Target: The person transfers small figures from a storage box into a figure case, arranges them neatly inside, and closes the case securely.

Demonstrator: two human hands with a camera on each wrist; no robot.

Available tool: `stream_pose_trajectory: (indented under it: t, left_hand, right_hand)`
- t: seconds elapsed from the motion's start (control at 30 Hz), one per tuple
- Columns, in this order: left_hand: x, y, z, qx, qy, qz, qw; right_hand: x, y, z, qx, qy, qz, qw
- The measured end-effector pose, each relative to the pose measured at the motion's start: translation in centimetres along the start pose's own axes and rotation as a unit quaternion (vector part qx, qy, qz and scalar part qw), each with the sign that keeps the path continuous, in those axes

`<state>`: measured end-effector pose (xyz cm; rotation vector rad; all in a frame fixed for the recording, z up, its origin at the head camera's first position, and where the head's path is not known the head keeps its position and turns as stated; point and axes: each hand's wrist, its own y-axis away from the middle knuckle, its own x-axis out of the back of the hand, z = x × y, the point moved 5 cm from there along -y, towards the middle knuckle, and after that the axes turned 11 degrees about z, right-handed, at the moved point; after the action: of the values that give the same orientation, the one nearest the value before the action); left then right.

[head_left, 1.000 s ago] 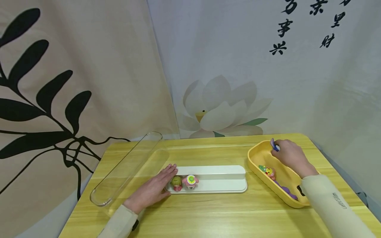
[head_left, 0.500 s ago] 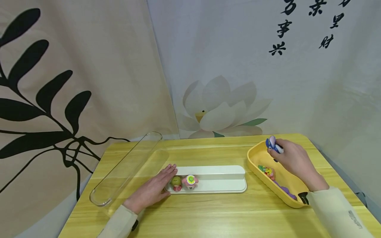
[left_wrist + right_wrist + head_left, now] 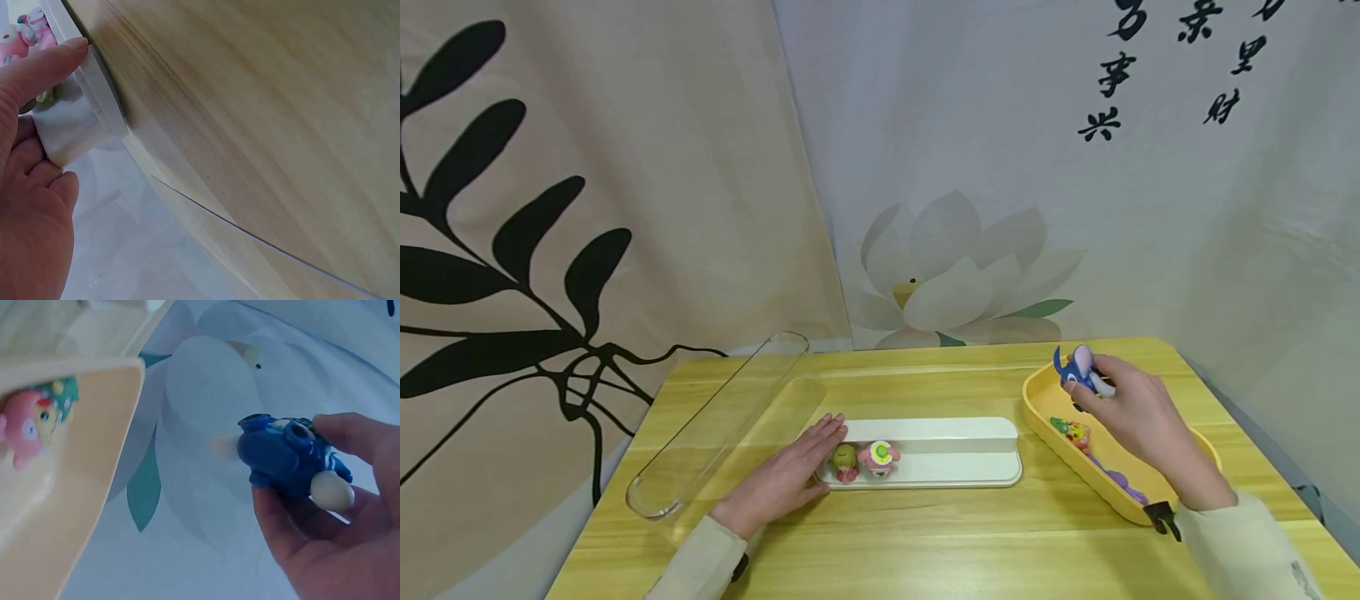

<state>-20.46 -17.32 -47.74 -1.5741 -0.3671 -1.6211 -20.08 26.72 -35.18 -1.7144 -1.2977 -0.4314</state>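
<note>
My right hand [image 3: 1138,408] pinches a blue figurine [image 3: 1081,372] with big pale ears and holds it over the far end of a yellow bin [image 3: 1206,442]. In the right wrist view the figurine [image 3: 281,453] sits between thumb and fingers. My left hand [image 3: 790,479] holds the left end of a white stepped display base [image 3: 955,471], thumb at the front edge and fingers toward the back. On the base's lower step, beside that hand, stand a green-and-pink figurine [image 3: 844,461] and a pink one [image 3: 880,458] with a yellow-green top.
Left of the base lies a long clear plastic cover [image 3: 722,433]. Inside the bin are a pink, yellow and green figurine [image 3: 1077,433] and a purple piece [image 3: 1120,481]. The wooden table [image 3: 925,542] backs onto printed cloth curtains [image 3: 970,167].
My right hand has lifted the blue figurine up and slightly left from the bin and turned it, so more of it shows. My left hand and the base have stayed put.
</note>
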Motion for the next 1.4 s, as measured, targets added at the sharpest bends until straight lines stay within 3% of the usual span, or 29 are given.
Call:
stream_pose_trajectory:
  t: [0.37, 0.6, 0.77, 1.03, 1.4]
  left_hand:
    - [0.0, 0.0, 0.0, 0.006, 0.003, -0.006, 1.0000]
    - [0.1, 0.0, 0.0, 0.005, 0.001, 0.000, 1.0000]
    - [0.1, 0.0, -0.1, 0.007, 0.002, -0.002, 1.0000]
    - [0.1, -0.1, -0.2, 0.009, 0.004, -0.007, 0.9999]
    - [0.0, 0.0, -0.3, 0.011, 0.003, -0.008, 0.9999]
  right_hand:
    - [-1.6, 1.4, -1.5, -0.013, -0.109, -0.026, 0.994]
    - [-3.1, 1.8, -2.6, 0.000, -0.171, -0.013, 0.985]
    - [-4.4, 2.0, -3.2, 0.001, -0.225, -0.013, 0.974]
    - [-6.0, 2.5, -4.1, -0.048, -0.296, -0.041, 0.953]
    - [-7.5, 3.2, -5.2, -0.061, -0.339, -0.057, 0.937]
